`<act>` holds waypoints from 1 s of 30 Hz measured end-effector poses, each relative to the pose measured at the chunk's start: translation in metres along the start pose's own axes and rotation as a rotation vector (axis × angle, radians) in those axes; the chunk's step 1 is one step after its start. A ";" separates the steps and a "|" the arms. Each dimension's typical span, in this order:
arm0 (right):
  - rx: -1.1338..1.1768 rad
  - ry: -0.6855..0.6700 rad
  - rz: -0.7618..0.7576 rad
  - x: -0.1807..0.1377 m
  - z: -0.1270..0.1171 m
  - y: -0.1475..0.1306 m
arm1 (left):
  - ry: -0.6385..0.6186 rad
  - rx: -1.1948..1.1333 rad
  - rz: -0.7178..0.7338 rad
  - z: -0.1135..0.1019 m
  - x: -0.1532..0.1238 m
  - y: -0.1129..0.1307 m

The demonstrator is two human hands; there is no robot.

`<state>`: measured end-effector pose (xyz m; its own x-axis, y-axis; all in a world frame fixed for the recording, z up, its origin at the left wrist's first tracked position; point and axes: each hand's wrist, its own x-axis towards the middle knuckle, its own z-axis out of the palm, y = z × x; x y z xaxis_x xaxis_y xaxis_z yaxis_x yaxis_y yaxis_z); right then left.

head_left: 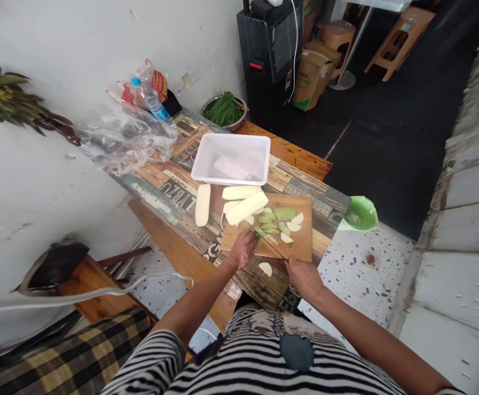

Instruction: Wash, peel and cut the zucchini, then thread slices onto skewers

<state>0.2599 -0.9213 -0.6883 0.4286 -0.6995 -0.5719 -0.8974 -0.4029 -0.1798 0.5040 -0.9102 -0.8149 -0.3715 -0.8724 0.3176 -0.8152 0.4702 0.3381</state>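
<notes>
My right hand (305, 278) grips a knife (279, 253), its thin blade angled up and left across the wooden cutting board (303, 241). Beside the blade, my left hand (243, 249) has its fingers curled down on a piece of zucchini, mostly hidden beneath them. Green-edged slices (269, 224) and pale half-moon slices (294, 226) are scattered over the board. Long peeled zucchini pieces (245, 208) are piled at its upper left. Another peeled piece (203, 205) lies on the table to the left. One loose slice (266, 269) rests off the board's near edge.
A white plastic tub (231, 181) stands behind the board on the patterned table (325, 211). Plastic bags (128, 140), a water bottle (153, 102) and thin sticks (190, 141) lie at left. A bowl of greens (224, 109) sits farther back. A green bin (360, 213) is at right.
</notes>
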 end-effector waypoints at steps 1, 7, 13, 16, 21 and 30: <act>-0.001 -0.002 0.003 0.000 -0.001 0.000 | 0.003 -0.007 0.007 0.000 0.000 0.000; -0.014 -0.025 -0.002 0.001 -0.010 -0.001 | -0.005 0.013 0.009 -0.002 0.001 0.001; -0.022 -0.058 -0.006 0.001 -0.012 -0.004 | 0.018 0.035 0.030 -0.005 0.001 0.003; -0.018 -0.067 -0.013 0.003 -0.011 -0.006 | 0.030 0.033 0.031 -0.003 0.001 0.002; 0.006 -0.089 -0.020 0.015 -0.005 -0.005 | 0.030 0.038 0.029 -0.001 -0.001 0.002; -0.058 -0.029 -0.019 0.002 -0.011 -0.013 | 0.071 0.005 -0.003 -0.001 0.000 0.005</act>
<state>0.2733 -0.9244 -0.6780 0.4410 -0.6742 -0.5924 -0.8814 -0.4499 -0.1442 0.5006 -0.9077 -0.8129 -0.3363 -0.8621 0.3791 -0.8186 0.4666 0.3348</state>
